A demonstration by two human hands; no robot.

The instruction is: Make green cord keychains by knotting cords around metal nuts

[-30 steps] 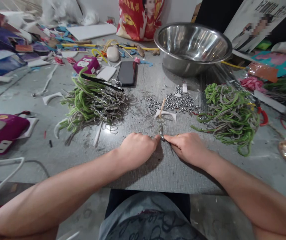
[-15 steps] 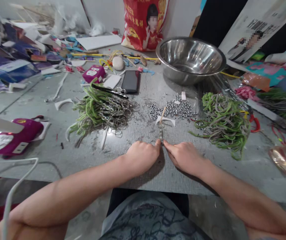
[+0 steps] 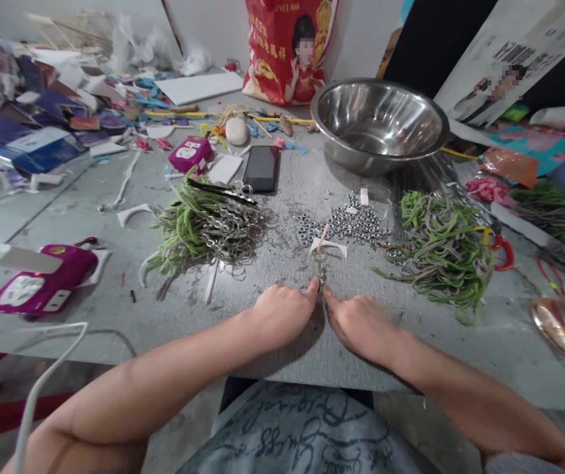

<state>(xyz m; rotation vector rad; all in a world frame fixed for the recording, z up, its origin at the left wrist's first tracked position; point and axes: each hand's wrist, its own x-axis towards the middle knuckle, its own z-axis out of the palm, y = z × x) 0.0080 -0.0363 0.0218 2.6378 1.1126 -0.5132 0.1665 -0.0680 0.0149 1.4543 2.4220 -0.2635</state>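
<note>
A short knotted cord with shiny metal nuts runs toward me from a small wooden stick standing on the table. My left hand is closed at the cord's near end, fingertips on its left side. From the other side, my right hand pinches at the same spot, its index finger stretched toward the cord. The strands between the fingertips are mostly hidden. Just beyond lie loose metal nuts and a white curved scrap beside the stick.
Green-grey cords with metal pieces lie left, more green-grey cords right. A steel basin, phone and red bag stand behind. A purple device sits left, red-handled scissors right. Scraps cover the back left.
The view has shifted slightly, so the table appears a little lower. Both hands stay at the cord's near end, with only small finger movement.
</note>
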